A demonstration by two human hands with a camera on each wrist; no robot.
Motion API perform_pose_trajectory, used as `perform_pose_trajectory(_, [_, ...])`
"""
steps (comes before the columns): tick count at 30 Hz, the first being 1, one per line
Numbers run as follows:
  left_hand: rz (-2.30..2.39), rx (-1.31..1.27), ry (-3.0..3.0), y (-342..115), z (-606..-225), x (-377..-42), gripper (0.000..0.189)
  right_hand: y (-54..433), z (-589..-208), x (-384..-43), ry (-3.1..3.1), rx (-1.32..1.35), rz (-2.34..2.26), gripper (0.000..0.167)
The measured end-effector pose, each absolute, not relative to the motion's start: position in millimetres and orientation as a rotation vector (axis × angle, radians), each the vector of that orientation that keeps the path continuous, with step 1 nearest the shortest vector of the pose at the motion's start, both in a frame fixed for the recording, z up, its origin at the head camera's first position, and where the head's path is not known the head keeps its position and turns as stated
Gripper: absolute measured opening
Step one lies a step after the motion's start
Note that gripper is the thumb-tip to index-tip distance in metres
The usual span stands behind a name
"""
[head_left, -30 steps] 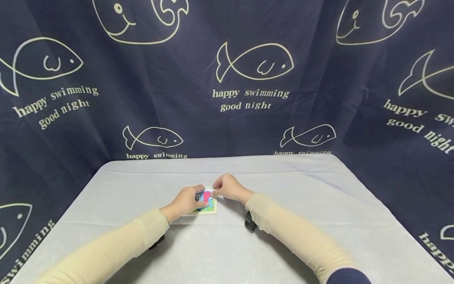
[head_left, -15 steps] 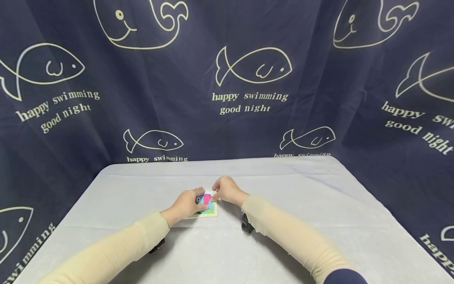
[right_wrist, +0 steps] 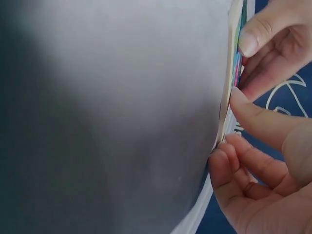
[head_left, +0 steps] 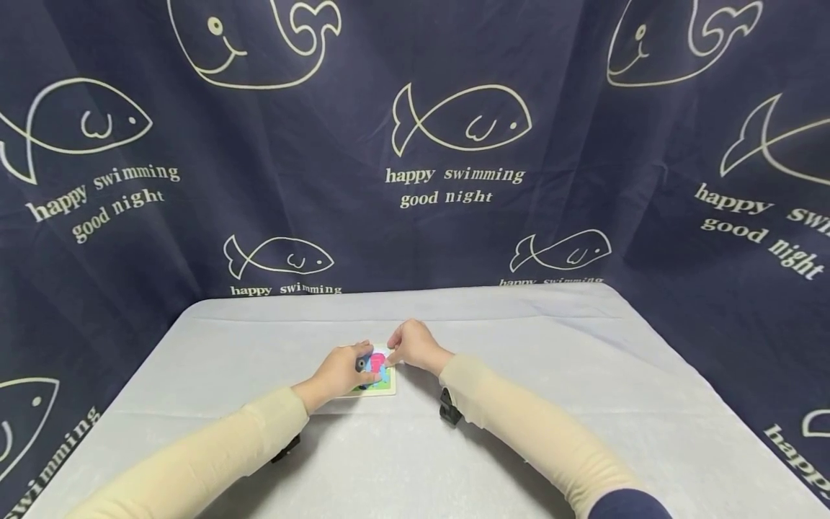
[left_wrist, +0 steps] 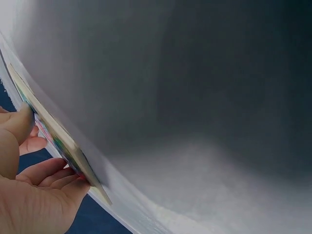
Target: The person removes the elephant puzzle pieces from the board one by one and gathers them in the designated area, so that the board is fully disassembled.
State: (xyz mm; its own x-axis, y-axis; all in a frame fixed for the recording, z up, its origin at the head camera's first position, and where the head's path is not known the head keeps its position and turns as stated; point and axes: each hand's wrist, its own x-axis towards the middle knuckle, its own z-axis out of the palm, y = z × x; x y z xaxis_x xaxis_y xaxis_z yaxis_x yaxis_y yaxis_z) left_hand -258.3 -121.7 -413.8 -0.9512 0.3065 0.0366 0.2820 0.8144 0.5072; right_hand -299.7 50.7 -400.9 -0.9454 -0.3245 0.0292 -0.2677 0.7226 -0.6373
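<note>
A small picture board [head_left: 377, 391] with a pale rim lies flat on the white table; pink, blue and green show on its face. My left hand [head_left: 338, 370] rests across its left part, thumb and fingers spread on the picture. In the left wrist view the board [left_wrist: 66, 138] appears nearly edge-on. At the far right corner, my right hand [head_left: 418, 345] holds the rim between thumb and curled fingers. The right wrist view shows that thumb [right_wrist: 240, 100] against the board's edge. Much of the picture is hidden under the left hand.
The table [head_left: 519, 432] is covered with a light cloth. Behind and beside it hangs a dark blue curtain [head_left: 363, 216] with fish drawings and lettering. A black wrist mount [head_left: 449, 407] sits under the right sleeve.
The head view shifts slightly. Both hands stay at the board in nearly the same pose, and the board shows no clear movement on the table.
</note>
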Motion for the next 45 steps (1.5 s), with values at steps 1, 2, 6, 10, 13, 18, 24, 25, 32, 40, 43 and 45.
perform_pose_trajectory(1, [0.812, 0.479, 2.946, -121.6, -414.3, -258.5, 0.063, 50.2, -401.1, -299.4, 2.849, -0.484, -1.022, 0.026])
perform_pose_trajectory(2, [0.810, 0.482, 2.943, -121.4, -414.6, -258.7, 0.063, 49.8, -401.4, -299.2, 2.860, -0.481, -1.014, 0.025])
perform_pose_trajectory(6, [0.811, 0.481, 2.929, -120.6, -413.9, -259.5, 0.063, 49.2, -403.2, -299.8, 2.884, -0.462, -1.008, 0.023])
perform_pose_trajectory(10, [0.803, 0.479, 2.927, -120.4, -412.8, -259.6, 0.064, 49.8, -402.6, -299.4, 2.876, -0.440, -1.039, 0.022])
perform_pose_trajectory(13, [0.802, 0.475, 2.928, -120.2, -411.9, -258.6, 0.064, 50.5, -401.8, -299.5, 2.857, -0.412, -1.074, 0.022])
perform_pose_trajectory(18, [0.790, 0.479, 2.930, -119.9, -412.1, -257.8, 0.063, 50.7, -402.3, -301.3, 2.820, -0.331, -1.106, 0.024])
perform_pose_trajectory(24, [0.781, 0.496, 2.937, -120.3, -413.6, -260.0, 0.063, 49.4, -402.9, -305.6, 2.806, -0.250, -1.086, 0.025])
perform_pose_trajectory(25, [0.780, 0.499, 2.937, -120.4, -413.7, -260.0, 0.063, 49.2, -403.2, -306.2, 2.804, -0.245, -1.088, 0.025])
perform_pose_trajectory(32, [0.769, 0.490, 2.932, -120.3, -414.5, -259.3, 0.063, 48.4, -405.2, -307.5, 2.773, -0.215, -1.111, 0.024])
perform_pose_trajectory(40, [0.761, 0.499, 2.938, -120.1, -414.9, -259.8, 0.063, 48.2, -405.4, -307.5, 2.769, -0.199, -1.146, 0.020])
perform_pose_trajectory(43, [0.766, 0.489, 2.935, -120.5, -415.0, -260.0, 0.063, 48.1, -404.5, -307.1, 2.759, -0.190, -1.172, 0.019])
perform_pose_trajectory(45, [0.767, 0.484, 2.936, -120.7, -415.1, -260.5, 0.063, 48.0, -403.9, -307.1, 2.744, -0.180, -1.205, 0.018])
